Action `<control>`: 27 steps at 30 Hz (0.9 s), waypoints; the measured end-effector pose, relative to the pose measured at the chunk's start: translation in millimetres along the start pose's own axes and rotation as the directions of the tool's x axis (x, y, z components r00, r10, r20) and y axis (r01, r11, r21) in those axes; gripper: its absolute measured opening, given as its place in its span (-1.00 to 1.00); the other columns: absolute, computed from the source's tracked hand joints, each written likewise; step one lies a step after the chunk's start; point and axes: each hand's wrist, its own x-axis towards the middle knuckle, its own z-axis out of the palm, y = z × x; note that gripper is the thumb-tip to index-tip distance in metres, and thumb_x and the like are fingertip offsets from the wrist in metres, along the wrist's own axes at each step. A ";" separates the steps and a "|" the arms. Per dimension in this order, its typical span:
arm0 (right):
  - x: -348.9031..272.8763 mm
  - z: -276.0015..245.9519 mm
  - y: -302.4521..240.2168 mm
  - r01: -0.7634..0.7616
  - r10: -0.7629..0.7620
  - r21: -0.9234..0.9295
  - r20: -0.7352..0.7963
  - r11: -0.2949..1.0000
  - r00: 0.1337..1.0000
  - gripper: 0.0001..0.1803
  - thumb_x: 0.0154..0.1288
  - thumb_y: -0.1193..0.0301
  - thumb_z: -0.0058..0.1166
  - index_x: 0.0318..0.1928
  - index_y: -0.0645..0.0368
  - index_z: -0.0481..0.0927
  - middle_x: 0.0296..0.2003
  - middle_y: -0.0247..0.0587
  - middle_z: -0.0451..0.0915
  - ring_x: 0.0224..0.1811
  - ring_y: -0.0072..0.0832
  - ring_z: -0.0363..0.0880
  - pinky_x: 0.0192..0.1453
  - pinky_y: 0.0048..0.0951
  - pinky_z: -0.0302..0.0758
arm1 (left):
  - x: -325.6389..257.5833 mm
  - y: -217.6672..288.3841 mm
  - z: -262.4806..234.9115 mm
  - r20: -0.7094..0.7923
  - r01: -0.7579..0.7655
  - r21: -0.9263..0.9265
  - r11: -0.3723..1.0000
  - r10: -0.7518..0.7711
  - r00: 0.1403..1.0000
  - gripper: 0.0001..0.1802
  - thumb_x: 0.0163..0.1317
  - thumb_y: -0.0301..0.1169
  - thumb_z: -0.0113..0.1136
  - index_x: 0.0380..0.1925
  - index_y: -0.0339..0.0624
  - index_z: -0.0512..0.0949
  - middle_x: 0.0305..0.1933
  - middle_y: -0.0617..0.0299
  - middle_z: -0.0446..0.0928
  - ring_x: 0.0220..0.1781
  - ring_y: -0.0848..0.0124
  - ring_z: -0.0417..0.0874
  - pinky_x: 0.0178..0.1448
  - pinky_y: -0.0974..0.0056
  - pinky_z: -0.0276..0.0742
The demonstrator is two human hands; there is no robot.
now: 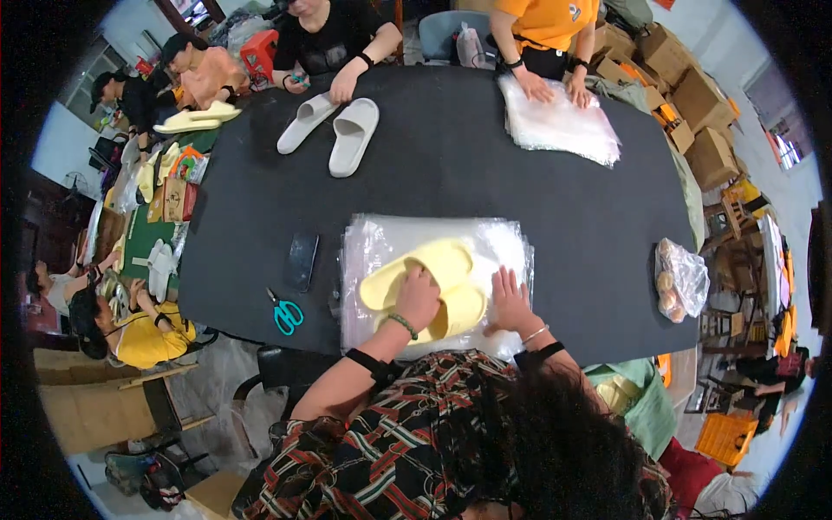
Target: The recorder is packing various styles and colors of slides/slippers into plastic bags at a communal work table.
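Note:
A pair of pale yellow slippers (pixel 448 262) lies on a stack of clear plastic bags (pixel 373 236) at the near edge of the black table. The two slippers rest side by side, close together. My left hand (pixel 418 303) grips them from above, its fingers closed at the inner side of the pair; the fingertips are partly hidden. To the right of the slippers, my right hand (pixel 511 303) lies flat on the bags with its fingers spread, holding nothing. Whether the slippers sit inside the top bag or on it, I cannot tell.
Teal-handled scissors (pixel 287 315) and a dark phone (pixel 301 262) lie left of the bags. A bag of round buns (pixel 679 282) sits at the right edge. Across the table, co-workers are beside grey slippers (pixel 353 139) and another bag stack (pixel 559 121).

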 end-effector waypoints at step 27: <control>51.4 -27.1 -22.1 0.280 -0.274 -0.008 -0.226 0.960 0.935 0.33 -0.17 0.02 0.45 0.47 0.14 -0.17 0.49 0.08 -0.21 0.53 0.03 -0.23 0.35 0.28 0.06 | -34.0 -87.2 47.1 -0.129 0.197 -0.066 0.978 -0.204 0.970 -0.80 -0.08 -0.29 0.22 -0.50 -0.17 0.67 -0.19 0.14 0.57 0.03 0.15 0.45 0.03 0.07 0.45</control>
